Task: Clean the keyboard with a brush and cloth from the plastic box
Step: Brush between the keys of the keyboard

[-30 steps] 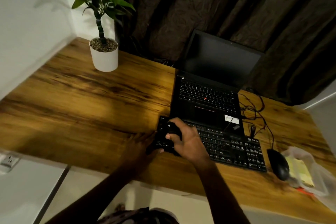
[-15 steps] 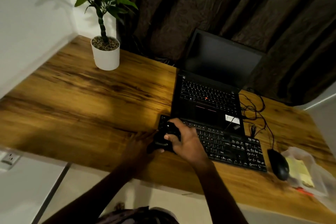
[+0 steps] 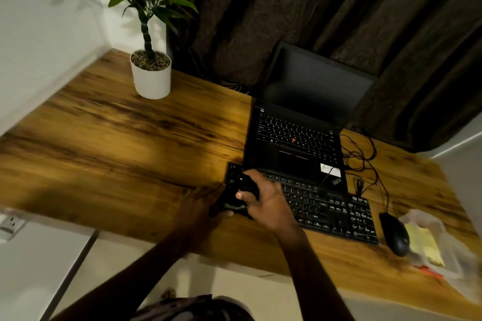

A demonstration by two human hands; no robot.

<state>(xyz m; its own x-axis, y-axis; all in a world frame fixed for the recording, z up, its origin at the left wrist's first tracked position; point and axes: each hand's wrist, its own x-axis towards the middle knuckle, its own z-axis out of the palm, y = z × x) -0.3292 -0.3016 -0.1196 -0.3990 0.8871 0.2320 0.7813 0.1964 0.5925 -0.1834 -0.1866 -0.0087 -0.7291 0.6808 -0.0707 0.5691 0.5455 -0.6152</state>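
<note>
Right hand (image 3: 266, 203) is curled round a small dark object, judged to be the brush (image 3: 236, 199), with the thumb on its near side. It sits over the 9 o'clock end of the keyboard (image 3: 326, 207).

Left hand (image 3: 200, 206) lies flat on the desk (image 3: 117, 138) just beside that end, fingers extended. The thumb touches the keyboard's corner or the brush; blur prevents telling which.

Step in hand, by judgement: brushing the keys at the 9 o'clock end. The next move calls for strokes carried toward 3 o'clock along the rows, left hand steadying the keyboard.

Mouse (image 3: 395, 234) lies just beside the keyboard at 3 o'clock.

Plastic box (image 3: 455, 258), further toward 3 o'clock, is close against the mouse. It holds a yellow item, likely the cloth (image 3: 423, 245). No lid can be made out.

Laptop (image 3: 294, 143) stands open at 12 o'clock, front edge against the keyboard's far edge.
</note>
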